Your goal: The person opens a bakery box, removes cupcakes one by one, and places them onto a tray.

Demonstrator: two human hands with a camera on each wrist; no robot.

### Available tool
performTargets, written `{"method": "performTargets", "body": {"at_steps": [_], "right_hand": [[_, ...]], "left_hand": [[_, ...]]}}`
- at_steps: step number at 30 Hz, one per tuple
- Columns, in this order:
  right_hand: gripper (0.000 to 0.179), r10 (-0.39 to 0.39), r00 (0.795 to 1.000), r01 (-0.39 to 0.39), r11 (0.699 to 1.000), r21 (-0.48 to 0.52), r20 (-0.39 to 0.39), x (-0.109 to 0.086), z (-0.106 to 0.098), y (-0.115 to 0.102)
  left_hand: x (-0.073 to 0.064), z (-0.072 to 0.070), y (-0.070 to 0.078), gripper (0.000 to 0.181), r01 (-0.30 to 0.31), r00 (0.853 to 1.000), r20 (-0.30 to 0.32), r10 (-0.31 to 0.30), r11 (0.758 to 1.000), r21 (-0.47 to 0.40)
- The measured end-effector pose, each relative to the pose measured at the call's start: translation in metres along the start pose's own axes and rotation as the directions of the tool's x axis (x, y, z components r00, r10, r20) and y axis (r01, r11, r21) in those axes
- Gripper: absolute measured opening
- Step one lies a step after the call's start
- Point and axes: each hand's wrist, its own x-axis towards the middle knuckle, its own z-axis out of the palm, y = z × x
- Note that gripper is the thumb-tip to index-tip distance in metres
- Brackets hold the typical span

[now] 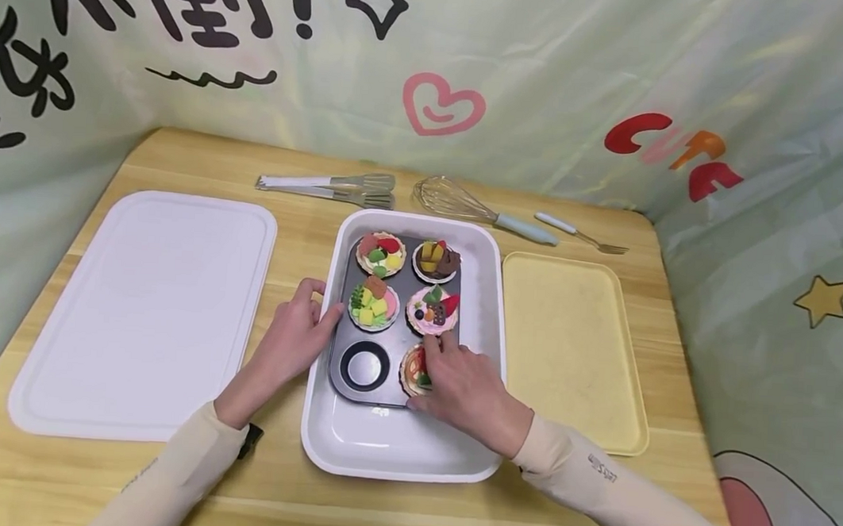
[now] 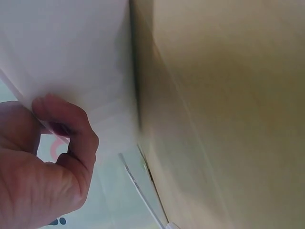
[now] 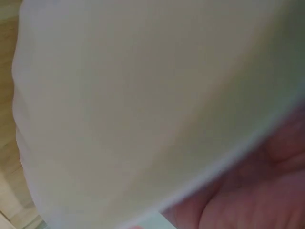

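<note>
A grey muffin pan [image 1: 395, 390] lies inside a deep white tray [image 1: 399, 475] in the head view. My right hand [image 1: 468, 389] pinches a toy tart with red and green toppings [image 1: 413, 371] in the pan's near right cup, partly hiding it. At the tray's left side, my left hand [image 1: 289, 331] grips the rim, fingers curled over its wall [image 2: 90, 57] in the left wrist view. Other decorated tarts, including a pink one [image 1: 432, 311] and a chocolate one [image 1: 436, 261], fill further cups. Bare metal shows in the near left cup [image 1: 364, 366]. A pale sleeve [image 3: 119, 95] blocks most of the right wrist view.
A white board [image 1: 147, 312] lies to the left, and a yellow tray [image 1: 567, 350] sits close by on the right. Behind are tongs [image 1: 332, 185], a whisk [image 1: 481, 208] and a fork [image 1: 580, 232]. A printed curtain [image 1: 545, 79] hangs behind the wooden table [image 1: 351, 513].
</note>
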Motion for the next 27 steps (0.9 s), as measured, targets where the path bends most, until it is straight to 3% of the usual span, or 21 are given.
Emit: {"method": "performTargets", "body": {"at_steps": [8, 19, 23, 27], "right_hand": [[0.067, -0.018, 1.000, 0.018, 0.999, 0.032, -0.024, 0.003, 0.002, 0.000], [0.065, -0.009, 1.000, 0.009, 0.998, 0.060, -0.013, 0.004, 0.003, -0.001], [0.063, -0.003, 1.000, 0.004, 0.997, 0.073, -0.021, 0.004, 0.002, 0.000], [0.061, 0.007, 1.000, -0.005, 0.997, 0.083, -0.030, 0.004, 0.002, 0.002]], "left_hand": [[-0.002, -0.002, 0.002, 0.038, -0.013, 1.000, -0.020, 0.014, 1.000, 0.012], [-0.003, -0.002, -0.001, 0.037, -0.009, 0.999, -0.034, 0.008, 1.000, -0.015], [-0.002, -0.003, -0.006, 0.035, -0.013, 1.000, -0.014, 0.012, 0.996, -0.083], [0.002, -0.003, -0.012, 0.039, -0.001, 0.998, 0.058, 0.012, 0.984, -0.176]]}}
